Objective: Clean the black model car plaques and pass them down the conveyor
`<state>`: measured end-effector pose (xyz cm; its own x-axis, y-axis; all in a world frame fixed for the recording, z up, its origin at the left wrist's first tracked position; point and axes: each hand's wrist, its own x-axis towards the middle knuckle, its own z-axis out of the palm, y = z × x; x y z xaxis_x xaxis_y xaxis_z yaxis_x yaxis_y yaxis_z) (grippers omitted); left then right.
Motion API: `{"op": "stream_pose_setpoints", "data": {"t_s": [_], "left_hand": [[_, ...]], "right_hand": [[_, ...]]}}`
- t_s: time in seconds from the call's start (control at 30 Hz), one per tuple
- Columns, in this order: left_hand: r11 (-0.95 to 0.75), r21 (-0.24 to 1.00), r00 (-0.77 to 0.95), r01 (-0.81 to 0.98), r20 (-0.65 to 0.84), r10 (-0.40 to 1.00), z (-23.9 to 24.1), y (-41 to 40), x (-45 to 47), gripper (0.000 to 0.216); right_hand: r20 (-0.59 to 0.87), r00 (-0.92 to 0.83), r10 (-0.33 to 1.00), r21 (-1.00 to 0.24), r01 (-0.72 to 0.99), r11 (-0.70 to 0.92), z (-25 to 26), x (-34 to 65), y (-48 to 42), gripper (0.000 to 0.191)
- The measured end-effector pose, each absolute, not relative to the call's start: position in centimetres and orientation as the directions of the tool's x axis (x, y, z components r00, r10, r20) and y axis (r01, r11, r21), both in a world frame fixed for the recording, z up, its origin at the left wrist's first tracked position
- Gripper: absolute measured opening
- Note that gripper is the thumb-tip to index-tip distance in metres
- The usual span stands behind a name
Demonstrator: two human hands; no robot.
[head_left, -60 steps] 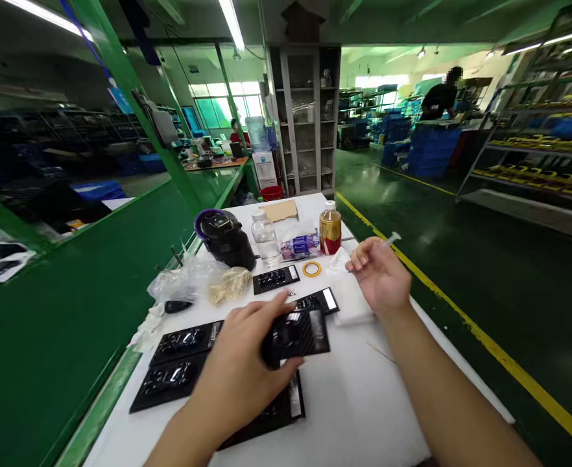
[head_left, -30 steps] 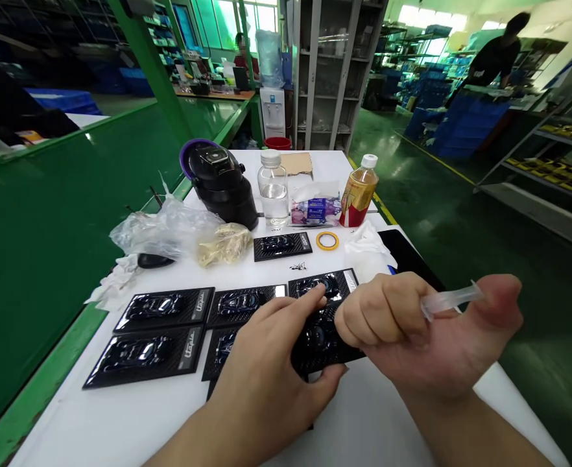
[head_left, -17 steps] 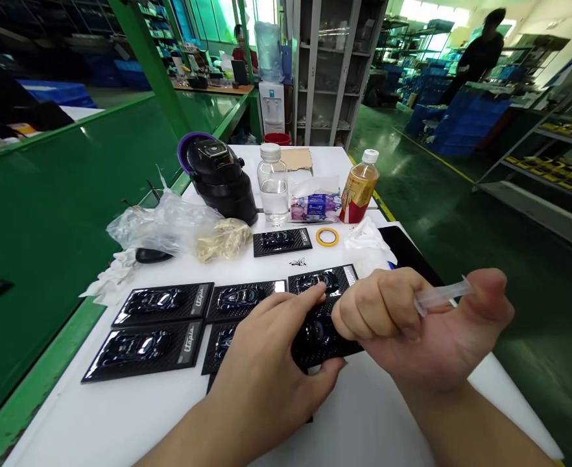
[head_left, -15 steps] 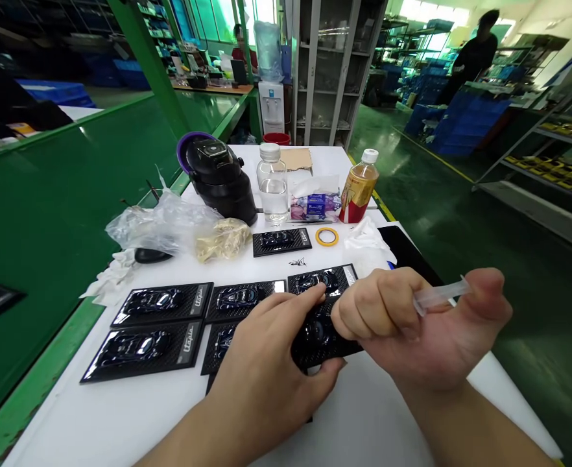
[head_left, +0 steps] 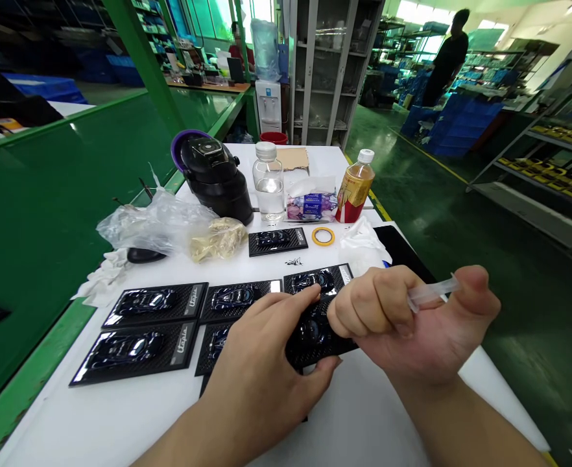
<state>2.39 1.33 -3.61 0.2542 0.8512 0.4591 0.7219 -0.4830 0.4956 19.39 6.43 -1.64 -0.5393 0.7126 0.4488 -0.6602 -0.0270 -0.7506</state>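
My left hand [head_left: 259, 357] grips a black carbon-patterned plaque [head_left: 310, 332] bearing a glossy dark model car, fingers along its far side and thumb at its near edge. In my right hand [head_left: 403, 324] is a translucent plastic syringe [head_left: 432, 293]; the fingers wrap its barrel and the thumb presses on the plunger's end. The syringe tip is hidden behind the right fist, over the plaque's right part. Similar plaques lie close by: an upper left one [head_left: 154, 303] and a lower left one [head_left: 135, 350], both marked "Utopia", and a middle one [head_left: 240, 298].
Further back are another plaque [head_left: 276, 240], a yellow tape roll [head_left: 323, 236], crumpled tissue [head_left: 364, 243], a tissue pack [head_left: 310, 206], a clear bottle [head_left: 269, 188], a drink bottle [head_left: 355, 188], a black welding-style helmet [head_left: 218, 178] and plastic bags [head_left: 154, 224]. A person [head_left: 446, 61] stands beyond blue crates.
The camera view has shifted slightly, so the table's things appear a little further left. Both hands keep the same grip on plaque and syringe. The distant standing person appears further left.
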Motion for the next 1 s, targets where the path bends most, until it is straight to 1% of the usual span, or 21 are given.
{"op": "stream_pose_setpoints", "data": {"t_s": [0.1,0.17,0.2,0.27,0.3,0.37,0.4,0.43,0.53,0.67,0.77,0.83,0.9,0.93,1.0], "left_hand": [[-0.469,0.506,0.255,0.723,0.435,0.863,-3.8,1.4,2.5,0.061],[-0.438,0.503,0.259,0.745,0.388,0.885,-4.1,1.6,2.5,0.058],[-0.421,0.492,0.259,0.762,0.364,0.895,-4.2,1.6,2.5,0.057],[-0.402,0.467,0.273,0.788,0.321,0.907,-4.4,1.6,2.6,0.057],[-0.409,0.46,0.298,0.788,0.297,0.907,-4.4,1.6,2.7,0.058],[-0.442,0.467,0.375,0.766,0.233,0.897,-4.4,1.3,3.4,0.061],[-0.463,0.475,0.423,0.748,0.195,0.885,-4.3,1.1,3.9,0.062],[-0.483,0.48,0.467,0.732,0.163,0.869,-4.2,1.0,4.5,0.063],[-0.525,0.461,0.543,0.715,0.106,0.833,-4.1,0.8,6.2,0.064],[-0.548,0.401,0.558,0.734,0.103,0.823,-4.5,1.9,7.4,0.057],[-0.565,0.331,0.56,0.755,0.122,0.82,-4.9,2.6,7.8,0.052],[-0.566,0.289,0.555,0.772,0.125,0.822,-4.8,2.4,7.8,0.051],[-0.586,0.24,0.573,0.774,0.131,0.809,-4.3,1.5,7.3,0.048],[-0.604,0.22,0.588,0.766,0.137,0.797,-3.9,1.0,6.7,0.046],[-0.614,0.209,0.593,0.761,0.158,0.789,-2.9,0.1,4.7,0.044]], "right_hand": [[0.428,-0.56,0.71,-0.802,-0.597,0.013,-1.6,19.1,6.0,0.069],[0.401,-0.562,0.724,-0.859,-0.506,0.083,-1.4,19.2,5.8,0.07],[0.398,-0.536,0.744,-0.873,-0.47,0.128,-1.3,19.5,5.9,0.07],[0.419,-0.392,0.819,-0.864,-0.448,0.228,-1.4,20.5,6.7,0.065],[0.429,-0.285,0.857,-0.851,-0.445,0.278,-1.5,21.1,7.5,0.058],[0.403,-0.077,0.912,-0.851,-0.398,0.342,-2.3,22.6,9.6,0.035],[0.366,-0.018,0.93,-0.874,-0.349,0.337,-2.9,23.2,10.7,0.028],[0.313,0.013,0.95,-0.903,-0.306,0.302,-3.6,23.7,11.8,0.027],[0.19,0.058,0.98,-0.961,-0.191,0.198,-5.9,24.4,14.3,0.032],[0.139,0.013,0.99,-0.989,-0.047,0.139,-7.7,24.2,15.2,0.037],[0.122,-0.024,0.992,-0.991,0.051,0.123,-7.6,24.2,14.7,0.035],[0.128,0.003,0.992,-0.988,0.082,0.127,-7.0,24.4,14.1,0.038],[0.186,0.117,0.976,-0.981,0.074,0.178,-6.2,24.4,13.4,0.05],[0.248,0.203,0.947,-0.969,0.064,0.24,-5.7,24.4,13.0,0.053],[0.406,0.374,0.834,-0.91,0.084,0.406,-4.8,24.1,12.0,0.05]]}}
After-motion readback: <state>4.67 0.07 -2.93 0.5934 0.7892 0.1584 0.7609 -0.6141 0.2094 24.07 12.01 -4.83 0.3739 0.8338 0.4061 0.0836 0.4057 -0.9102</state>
